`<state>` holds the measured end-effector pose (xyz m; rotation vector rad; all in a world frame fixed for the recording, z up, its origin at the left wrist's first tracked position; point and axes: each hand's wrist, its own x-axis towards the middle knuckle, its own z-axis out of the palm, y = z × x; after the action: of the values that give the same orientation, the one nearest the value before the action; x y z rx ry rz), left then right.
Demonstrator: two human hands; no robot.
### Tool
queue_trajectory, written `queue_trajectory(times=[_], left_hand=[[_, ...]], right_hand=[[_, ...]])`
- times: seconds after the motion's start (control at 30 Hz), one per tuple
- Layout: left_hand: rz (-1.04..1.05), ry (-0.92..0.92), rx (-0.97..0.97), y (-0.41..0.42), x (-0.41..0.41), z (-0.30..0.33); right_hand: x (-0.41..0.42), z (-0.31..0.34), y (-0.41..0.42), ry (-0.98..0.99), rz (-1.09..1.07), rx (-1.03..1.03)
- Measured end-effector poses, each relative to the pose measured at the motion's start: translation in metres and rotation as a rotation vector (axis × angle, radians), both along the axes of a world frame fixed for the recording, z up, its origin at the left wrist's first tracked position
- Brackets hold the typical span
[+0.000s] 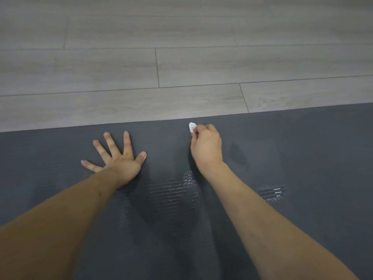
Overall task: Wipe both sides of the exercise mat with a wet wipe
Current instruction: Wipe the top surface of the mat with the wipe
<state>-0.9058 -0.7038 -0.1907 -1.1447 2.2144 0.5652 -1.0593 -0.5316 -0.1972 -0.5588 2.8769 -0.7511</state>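
A dark grey ribbed exercise mat lies flat on the floor and fills the lower half of the view. My left hand presses flat on it with fingers spread wide. My right hand is curled around a small white wet wipe, bunched up, with only its tip showing past my fingertips. The wipe sits on the mat close to the far edge. Shiny wet streaks show on the mat between my forearms and to the right of my right forearm.
Light grey wood-plank floor stretches beyond the mat's far edge. The mat runs out of view to the left, right and bottom.
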Motion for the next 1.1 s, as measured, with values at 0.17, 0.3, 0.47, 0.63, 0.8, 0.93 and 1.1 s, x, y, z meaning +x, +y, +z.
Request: queue_trajectory(times=[0.17,0.3,0.47,0.63,0.8,0.93,1.1], left_hand=[[-0.009,0.005,-0.007,0.001,0.0,-0.001],[-0.018,0.018,-0.043,0.007,0.002,0.001],[-0.1,0.027,-0.153,0.02,0.007,0.01],[-0.147,0.065,-0.001,0.048,-0.004,0.008],[-0.12,0.036,0.022,0.044,-0.008,0.0],[-0.122,0.038,0.033,0.045,-0.009,0.0],[-0.125,0.036,0.035,0.042,-0.01,0.0]], right_hand=[[0.005,-0.005,-0.015,0.024,-0.042,0.069],[0.018,0.002,-0.011,0.086,0.182,0.08],[-0.042,0.023,0.068,0.02,0.039,0.265],[-0.045,0.031,0.081,-0.054,-0.19,0.232],[0.035,0.021,-0.035,-0.088,0.259,0.196],[0.029,0.023,-0.021,0.006,0.412,0.254],[-0.075,0.019,0.126,0.079,-0.051,0.39]])
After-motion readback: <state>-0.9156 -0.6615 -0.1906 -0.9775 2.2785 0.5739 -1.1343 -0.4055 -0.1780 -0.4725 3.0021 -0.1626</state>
